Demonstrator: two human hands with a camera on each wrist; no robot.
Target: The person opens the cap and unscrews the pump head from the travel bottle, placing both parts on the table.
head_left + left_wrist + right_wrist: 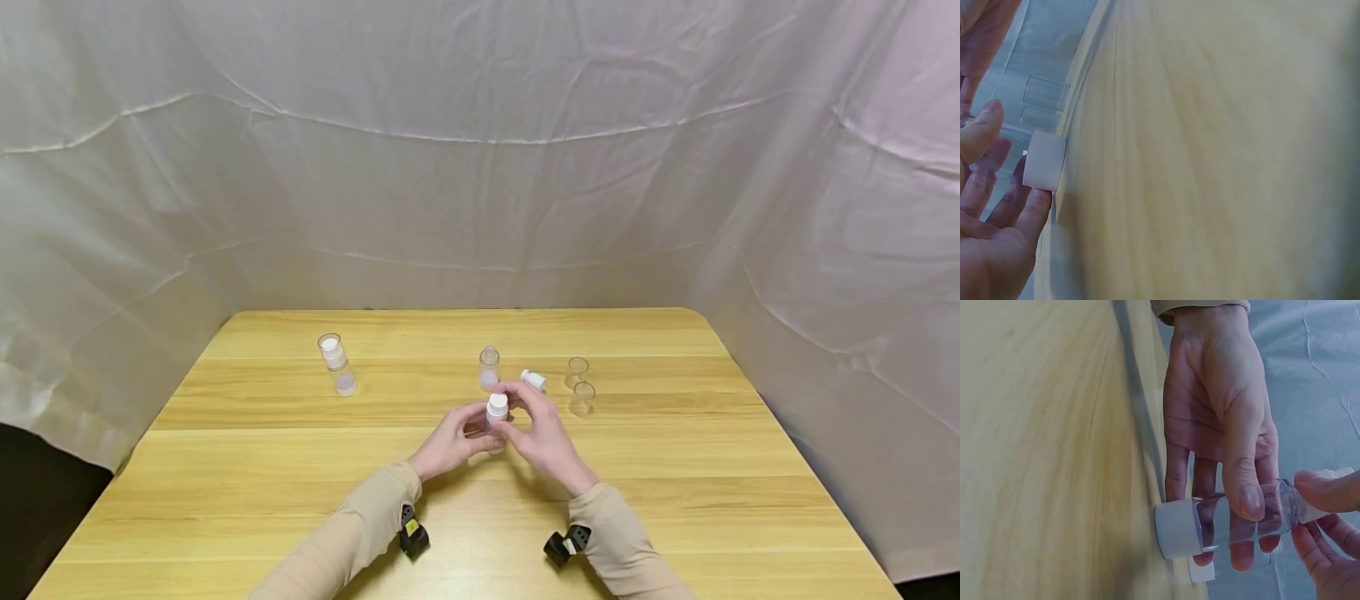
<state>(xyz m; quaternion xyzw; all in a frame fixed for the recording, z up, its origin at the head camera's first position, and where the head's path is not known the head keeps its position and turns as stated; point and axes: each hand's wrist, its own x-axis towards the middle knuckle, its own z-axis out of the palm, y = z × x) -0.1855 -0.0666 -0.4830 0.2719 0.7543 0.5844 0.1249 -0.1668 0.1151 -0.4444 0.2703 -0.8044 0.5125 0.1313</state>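
Note:
Between the two hands stands a clear bottle with a white base [1177, 529], upright on or just over the table. My left hand [450, 443] grips the clear body, thumb on one side and fingers behind it. At the bottle's neck, the thumb and fingers of my right hand [546, 432] pinch a white pump top [497, 406]. In the right wrist view the bottle's threaded neck shows beside that top; whether the threads are engaged, I cannot tell. The left wrist view catches the white base [1045, 160] beside the left fingers.
Behind the hands stands an open clear bottle [489, 369], with a loose white pump top [533, 380] lying to its right. Further right are two clear caps [577, 372]. A bottle with its white top and clear cap [335, 365] stands at the left. Pale curtains surround the wooden table [247, 467].

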